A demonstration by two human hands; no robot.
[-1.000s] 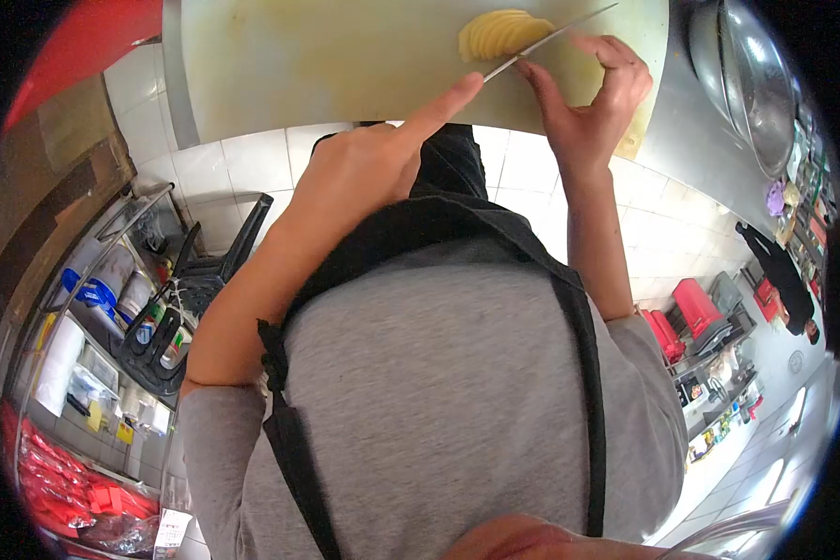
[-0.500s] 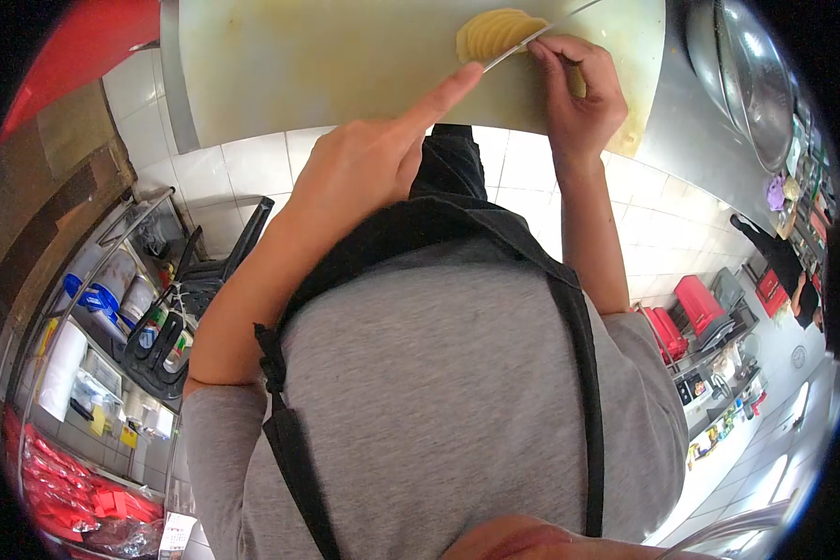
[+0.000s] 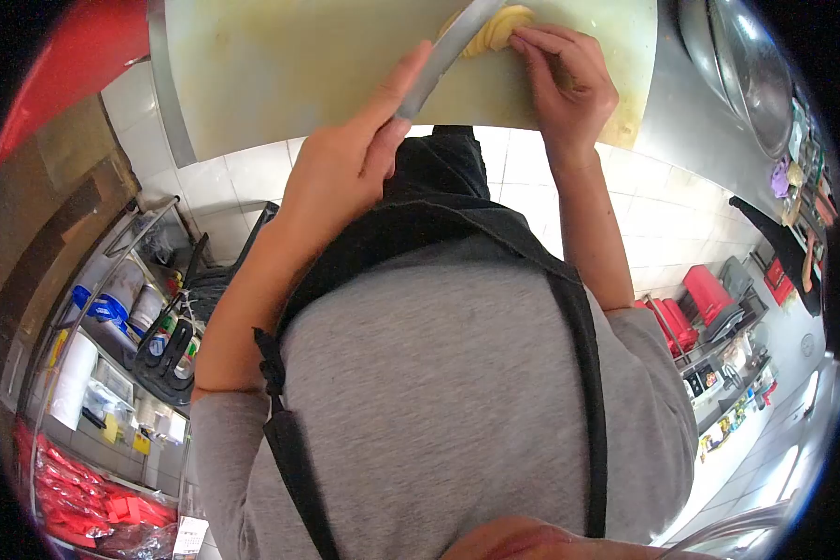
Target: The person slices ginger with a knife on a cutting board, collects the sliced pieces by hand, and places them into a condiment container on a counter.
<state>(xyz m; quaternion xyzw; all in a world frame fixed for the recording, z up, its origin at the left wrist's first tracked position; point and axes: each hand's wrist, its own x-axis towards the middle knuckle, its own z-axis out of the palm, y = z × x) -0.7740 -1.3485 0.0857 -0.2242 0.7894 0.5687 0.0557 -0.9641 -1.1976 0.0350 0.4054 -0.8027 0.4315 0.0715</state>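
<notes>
My left hand [image 3: 341, 159] is closed round the handle of a kitchen knife [image 3: 448, 56], with the index finger stretched along the blade. The blade points forward, its broad side showing, and covers the left part of a sliced potato [image 3: 504, 26]. These pale yellow slices overlap on a large, stained cutting board [image 3: 299, 84]. Pinched fingertips of my right hand [image 3: 574, 89] rest against the right end of the slices. The knife's tip is out of view at the top edge.
Metal bowls [image 3: 742, 75] stand on the steel counter [image 3: 686, 112] to the right. At left are a red surface [image 3: 65, 65] and a wire shelf with a paper roll [image 3: 73, 378]. Another person in dark clothes [image 3: 779, 247] is far off at right.
My left hand has drawn the knife leftward and turned the blade broadside, from the right end of the slices to their left part. My right hand has shifted slightly left, still pinching.
</notes>
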